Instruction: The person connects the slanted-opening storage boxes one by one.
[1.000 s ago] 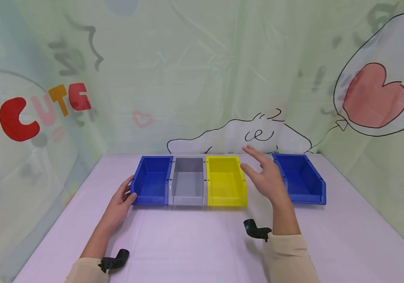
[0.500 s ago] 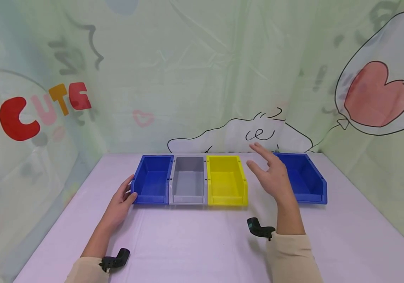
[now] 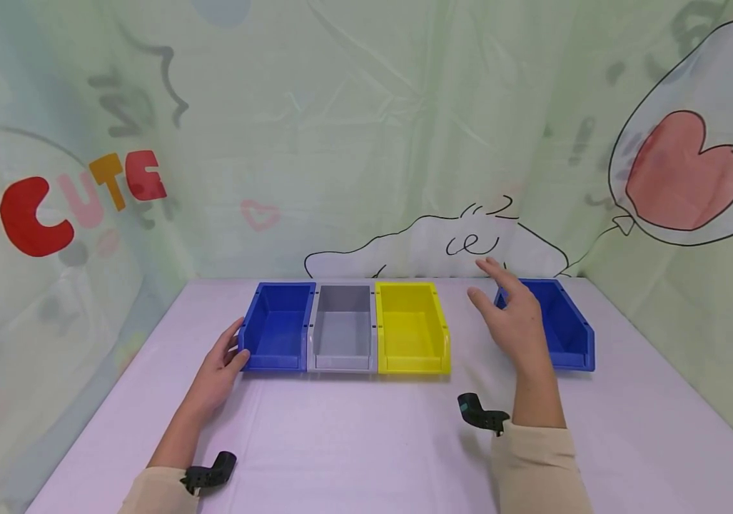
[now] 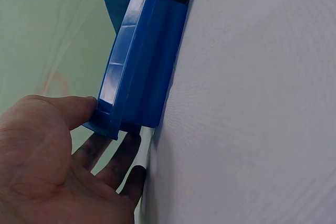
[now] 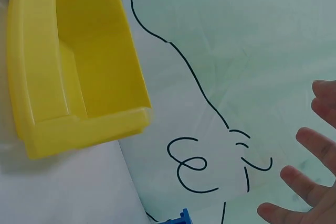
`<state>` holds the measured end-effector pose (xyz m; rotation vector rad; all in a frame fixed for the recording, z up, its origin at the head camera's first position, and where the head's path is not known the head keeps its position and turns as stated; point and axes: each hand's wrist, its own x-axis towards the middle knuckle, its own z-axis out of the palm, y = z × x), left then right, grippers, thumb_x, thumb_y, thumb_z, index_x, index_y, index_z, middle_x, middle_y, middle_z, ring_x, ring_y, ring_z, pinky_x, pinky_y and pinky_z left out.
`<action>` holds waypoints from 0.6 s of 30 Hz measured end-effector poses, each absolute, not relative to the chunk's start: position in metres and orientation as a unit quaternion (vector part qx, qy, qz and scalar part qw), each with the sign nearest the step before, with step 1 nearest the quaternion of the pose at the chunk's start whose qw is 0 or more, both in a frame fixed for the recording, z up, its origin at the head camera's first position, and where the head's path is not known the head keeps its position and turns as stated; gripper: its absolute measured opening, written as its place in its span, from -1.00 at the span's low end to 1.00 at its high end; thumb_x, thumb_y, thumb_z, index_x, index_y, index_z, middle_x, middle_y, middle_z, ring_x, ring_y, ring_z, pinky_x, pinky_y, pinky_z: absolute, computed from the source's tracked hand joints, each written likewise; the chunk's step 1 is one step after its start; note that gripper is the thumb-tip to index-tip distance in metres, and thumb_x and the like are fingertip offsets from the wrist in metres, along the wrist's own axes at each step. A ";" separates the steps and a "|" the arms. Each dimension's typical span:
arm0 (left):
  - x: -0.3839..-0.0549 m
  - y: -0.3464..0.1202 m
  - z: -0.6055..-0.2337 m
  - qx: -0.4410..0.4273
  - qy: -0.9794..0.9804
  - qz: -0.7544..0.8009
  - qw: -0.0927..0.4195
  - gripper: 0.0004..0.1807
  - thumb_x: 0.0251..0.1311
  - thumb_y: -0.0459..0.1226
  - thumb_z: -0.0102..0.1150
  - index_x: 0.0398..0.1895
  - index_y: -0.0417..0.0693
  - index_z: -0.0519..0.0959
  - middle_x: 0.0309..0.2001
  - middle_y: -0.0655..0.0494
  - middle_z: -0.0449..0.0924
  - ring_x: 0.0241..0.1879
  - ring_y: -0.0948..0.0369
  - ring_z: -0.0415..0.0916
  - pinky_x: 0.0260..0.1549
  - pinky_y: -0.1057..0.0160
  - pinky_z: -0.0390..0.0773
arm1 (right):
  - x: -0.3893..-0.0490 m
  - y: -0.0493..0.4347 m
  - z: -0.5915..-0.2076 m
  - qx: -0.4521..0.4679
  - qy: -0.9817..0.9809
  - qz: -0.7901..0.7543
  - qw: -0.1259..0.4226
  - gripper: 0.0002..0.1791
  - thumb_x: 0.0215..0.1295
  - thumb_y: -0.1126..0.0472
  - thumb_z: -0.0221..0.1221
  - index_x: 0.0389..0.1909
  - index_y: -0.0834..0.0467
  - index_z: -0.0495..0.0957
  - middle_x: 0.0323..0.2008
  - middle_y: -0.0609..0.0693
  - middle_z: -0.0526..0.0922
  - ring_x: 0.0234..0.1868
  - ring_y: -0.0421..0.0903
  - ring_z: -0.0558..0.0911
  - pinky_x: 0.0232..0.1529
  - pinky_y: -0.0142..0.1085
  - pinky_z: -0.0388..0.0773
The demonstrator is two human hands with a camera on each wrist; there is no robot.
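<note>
Three storage bins stand side by side on the table: a blue bin point(image 3: 278, 335) at left, a grey bin point(image 3: 342, 332) in the middle and a yellow bin point(image 3: 412, 332) at right. My left hand point(image 3: 215, 368) holds the blue bin by its front left corner. In the left wrist view the thumb lies on the bin's rim point(image 4: 116, 72), with the fingers at its side. My right hand point(image 3: 517, 321) is raised with fingers spread, holding nothing. It overlaps the left edge of a second blue bin point(image 3: 568, 328). The right wrist view shows its fingertips point(image 5: 302, 179) apart from the yellow bin.
A pale cloth covers the table point(image 3: 353, 435). Behind and to both sides hangs a printed curtain point(image 3: 353, 143) with cartoon drawings. A gap separates the yellow bin from the second blue bin. Each wrist carries a black camera mount, such as the right mount point(image 3: 482, 414).
My right hand has moved to the right, away from the yellow bin and across the left edge of the second blue bin. My left hand and the bins have stayed in place.
</note>
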<state>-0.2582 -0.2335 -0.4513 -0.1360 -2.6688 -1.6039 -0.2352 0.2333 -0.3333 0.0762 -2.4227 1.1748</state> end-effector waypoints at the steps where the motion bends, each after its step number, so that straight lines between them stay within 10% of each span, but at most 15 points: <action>1: -0.258 -0.234 -0.451 -0.043 -0.857 -0.513 0.012 -0.29 0.62 -0.28 -0.10 0.70 0.24 -0.06 0.63 -0.29 -0.01 0.59 -0.27 0.04 0.54 -0.20 0.16 | -0.235 0.235 -0.333 0.023 -0.875 0.428 0.226 -0.40 0.52 0.05 0.18 0.53 0.00 0.36 0.59 0.04 0.26 0.62 0.20 0.18 0.53 0.31 0.15; 18: -0.259 -0.235 -0.452 -0.044 -0.856 -0.515 0.015 -0.30 0.62 -0.29 -0.12 0.70 0.23 -0.06 0.64 -0.26 -0.02 0.60 -0.24 0.03 0.55 -0.17 0.15 | -0.234 0.253 -0.336 -0.035 -0.864 0.438 0.246 -0.39 0.52 0.03 0.15 0.54 -0.02 0.35 0.62 0.01 0.20 0.64 0.22 0.10 0.54 0.36 0.06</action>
